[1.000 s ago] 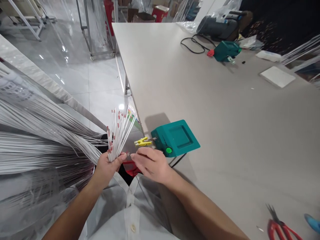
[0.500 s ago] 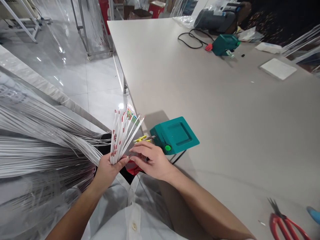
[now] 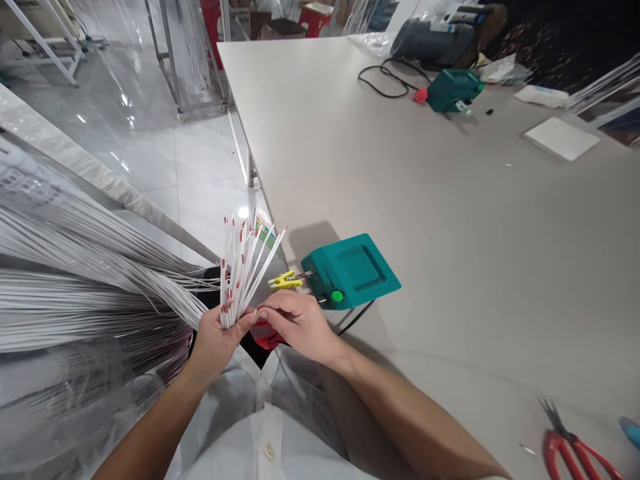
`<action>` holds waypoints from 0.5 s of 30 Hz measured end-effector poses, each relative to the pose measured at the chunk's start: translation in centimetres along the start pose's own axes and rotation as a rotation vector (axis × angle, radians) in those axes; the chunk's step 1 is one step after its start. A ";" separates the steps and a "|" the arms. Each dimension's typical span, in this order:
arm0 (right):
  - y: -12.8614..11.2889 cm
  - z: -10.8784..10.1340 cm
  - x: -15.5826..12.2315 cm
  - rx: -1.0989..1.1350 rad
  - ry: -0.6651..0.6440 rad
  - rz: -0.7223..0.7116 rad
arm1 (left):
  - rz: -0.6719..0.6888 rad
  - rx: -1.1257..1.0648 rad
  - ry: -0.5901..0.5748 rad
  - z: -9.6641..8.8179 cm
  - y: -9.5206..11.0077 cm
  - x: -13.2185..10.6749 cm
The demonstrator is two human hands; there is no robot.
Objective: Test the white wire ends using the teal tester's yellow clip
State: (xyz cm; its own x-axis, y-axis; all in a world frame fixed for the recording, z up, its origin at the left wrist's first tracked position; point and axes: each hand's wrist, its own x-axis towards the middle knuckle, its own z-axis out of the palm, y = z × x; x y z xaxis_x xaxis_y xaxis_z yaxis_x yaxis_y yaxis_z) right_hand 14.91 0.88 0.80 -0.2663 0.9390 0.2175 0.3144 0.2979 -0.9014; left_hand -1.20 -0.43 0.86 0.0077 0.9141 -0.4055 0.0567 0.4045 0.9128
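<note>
a person's two bare hands meet in front of their light shirt [image 3: 265, 413], just off the near left edge of a pale counter [image 3: 425, 200]. the left hand [image 3: 215, 343] is closed around a bundle of white wires [image 3: 244, 273], whose red-marked ends fan upward above the fist. the right hand [image 3: 303, 327] has its thumb and forefinger pinched on a small wire end [image 3: 257, 312] at the tip of the left thumb, partly hidden by the fingers. so the bundle rises from the left hand, to the left of the right hand and near it. just beyond the right hand, at the counter's edge, sits a teal device [image 3: 360, 267] with a green button and a yellow clip [image 3: 285, 281]. a thick mass of long wires [image 3: 100, 267] runs from the left edge toward the left hand. red-handled pliers [image 3: 565, 437] lie at lower right.
</note>
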 end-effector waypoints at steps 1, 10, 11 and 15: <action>0.1 0.0 0.0 -0.019 0.006 -0.015 | 0.003 -0.001 -0.003 0.0 0.0 0.0; -0.9 -1.5 0.1 -0.334 -0.219 -0.272 | 0.042 0.066 0.119 0.7 -0.2 -0.1; -1.0 -1.7 0.2 -0.316 -0.247 -0.275 | 0.052 0.075 0.141 0.8 -0.2 0.0; -0.5 -2.1 0.3 -0.229 -0.105 -0.215 | 0.063 0.086 0.143 0.7 -0.7 0.1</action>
State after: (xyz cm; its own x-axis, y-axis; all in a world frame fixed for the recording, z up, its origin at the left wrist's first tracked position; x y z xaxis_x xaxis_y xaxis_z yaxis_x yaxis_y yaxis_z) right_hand 16.57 1.39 2.14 -0.4377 0.8312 0.3428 0.4344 0.5293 -0.7288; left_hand -0.52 -0.63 0.16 -0.1280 0.9348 -0.3314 0.1457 0.3482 0.9260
